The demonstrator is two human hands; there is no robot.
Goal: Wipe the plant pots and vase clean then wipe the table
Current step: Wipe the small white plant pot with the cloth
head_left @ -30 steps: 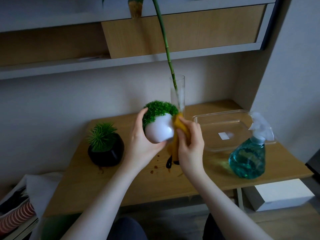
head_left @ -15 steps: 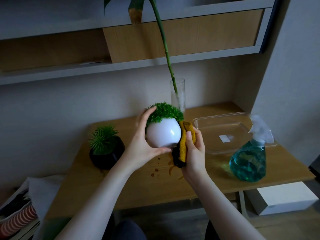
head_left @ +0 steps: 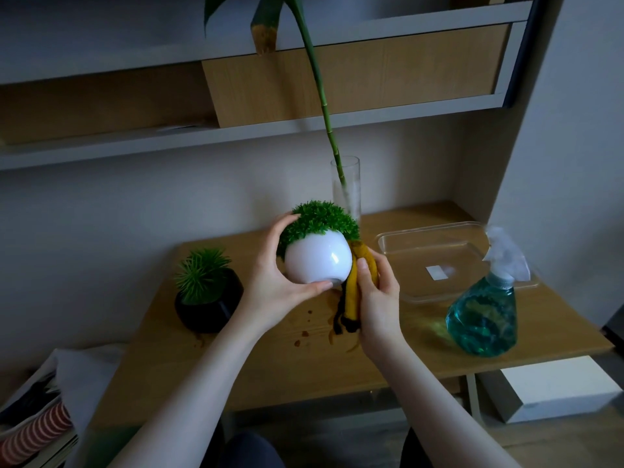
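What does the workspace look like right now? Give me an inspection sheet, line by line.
Surface: wooden table, brown spots and smears near its middle.
Job's things: white pot held above the table; black pot at the left; glass vase with a green stalk at the back; yellow cloth.
Clutter: clear tray; blue spray bottle.
Hands: left hand grips the white pot; right hand holds the cloth against it.
Cables: nothing seen.
Surroundings: wall shelves above; white box on the floor.
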